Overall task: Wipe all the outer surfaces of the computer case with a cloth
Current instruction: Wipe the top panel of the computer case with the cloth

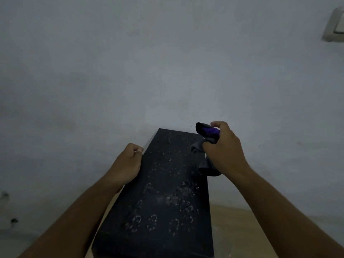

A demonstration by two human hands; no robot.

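Head view: dusty black computer case (163, 192) on a wooden surface (238, 229), pale wall (130, 62) behind.
My right hand (223, 149) grips the bunched grey-purple cloth (206, 135) over the case's far right corner; my left hand (128, 162), fingers curled, rests against its left edge.

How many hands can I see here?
2. The left hand is curled at the left edge of the dusty black computer case; the right hand grips a dark cloth over its far right corner.
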